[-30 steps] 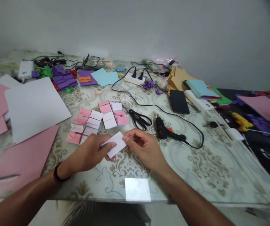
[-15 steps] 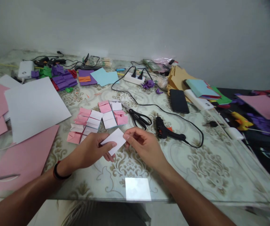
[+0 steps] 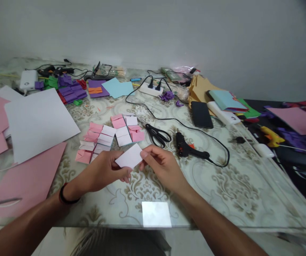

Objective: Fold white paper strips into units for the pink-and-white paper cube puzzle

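Observation:
Between my hands is a small white paper piece (image 3: 128,156), held above the patterned table. My left hand (image 3: 105,170) grips its left side, with the thumb along the near edge. The thumb and fingers of my right hand (image 3: 162,163) pinch its right corner. Just beyond lie folded pink and white paper pieces (image 3: 95,140), with a second pink and white folded group (image 3: 127,129) beside them. A small white paper rectangle (image 3: 156,214) rests by the table's front edge.
Black-handled scissors (image 3: 158,135) and a black glue gun (image 3: 191,148) lie beyond my right hand. A large white sheet (image 3: 42,122) overlaps pink paper (image 3: 30,181) at left. A power strip (image 3: 151,89) with cords stands at the back, near a black phone-like slab (image 3: 201,115).
The white paper has turned slightly and lies flatter in my hands. My left thumb has shifted from its face down to the near edge.

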Demonstrator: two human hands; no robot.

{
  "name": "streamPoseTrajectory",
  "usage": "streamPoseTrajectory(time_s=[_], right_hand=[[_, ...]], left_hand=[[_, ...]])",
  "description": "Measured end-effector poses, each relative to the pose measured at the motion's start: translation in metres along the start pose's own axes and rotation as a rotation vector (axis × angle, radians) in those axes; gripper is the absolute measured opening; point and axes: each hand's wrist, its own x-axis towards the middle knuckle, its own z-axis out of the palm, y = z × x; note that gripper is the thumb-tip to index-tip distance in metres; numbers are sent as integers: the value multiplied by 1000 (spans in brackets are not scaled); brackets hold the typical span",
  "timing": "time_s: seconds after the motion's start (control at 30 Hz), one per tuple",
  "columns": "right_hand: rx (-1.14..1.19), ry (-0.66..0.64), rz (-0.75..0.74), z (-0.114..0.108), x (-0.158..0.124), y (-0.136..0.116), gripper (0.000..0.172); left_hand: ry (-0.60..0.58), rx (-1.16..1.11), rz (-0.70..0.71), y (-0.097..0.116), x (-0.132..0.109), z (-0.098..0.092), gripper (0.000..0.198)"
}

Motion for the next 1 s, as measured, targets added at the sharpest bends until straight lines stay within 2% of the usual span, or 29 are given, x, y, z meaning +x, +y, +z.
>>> streamPoseTrajectory(time_s=[0.07,0.17,0.23,0.3,0.43,0.6,0.8,1.0], right_hand=[[-19,3,-25,-2,0,0,35],[-83,-67,-19,-4,0,-1,34],[-120,-109,-11,-3,0,-1,28],[-108,-85,-11,-2,0,-1,22],[-30,-17,-31,0,-1,-1,20],[-36,-78,-68,0,-2,0,23],[-54,-32,-88,3,-3,1,19],[-65,-31,-120,7,-4,2,12]], left_hand=[[63,19,55,0,0,-3,14],[193,23,149,1,0,-8,28],[249,58,186,2,0,-9,30],[273,163,220,4,-2,-7,29],[292,315,301,7,-4,-2,23],[280,211,390,7,-4,-3,16],[279,226,365,6,-4,-3,17],[238,419,365,-1,-5,3,25]])
